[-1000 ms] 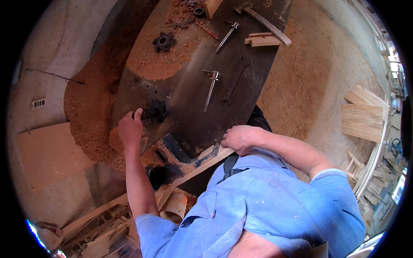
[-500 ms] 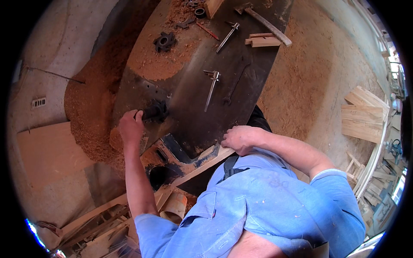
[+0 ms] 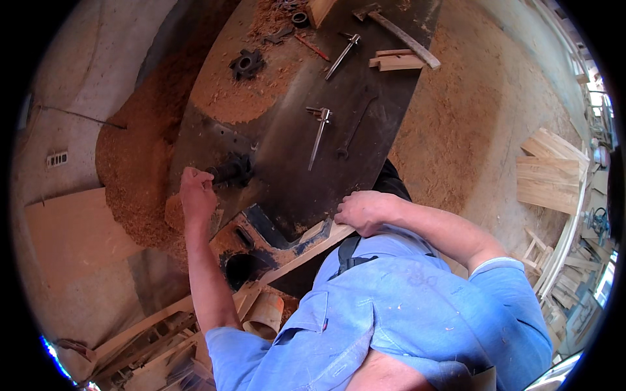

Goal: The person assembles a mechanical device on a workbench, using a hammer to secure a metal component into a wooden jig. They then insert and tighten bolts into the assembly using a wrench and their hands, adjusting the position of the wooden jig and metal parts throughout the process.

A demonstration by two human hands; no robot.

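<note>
My left hand is at the outer end of a dark metal spindle. Its fingers are curled together at the spindle's tip, and whatever they pinch is too small to make out. A dark toothed cutter head sits on the spindle's other end. Resting at the near edge of the metal table, my right hand has its fingers curled beside the end of a pale wooden strip. Its palm side is hidden, so I cannot tell whether it grips anything.
On the table lie another cutter head, two calipers, a wrench, a red pencil, a hammer and small wood blocks. Reddish sawdust is heaped at the left. Boards lie on the right-hand floor.
My left hand has drawn slightly left off the spindle end, its fingers now curled at the tip instead of around it. My right hand has stayed in place.
</note>
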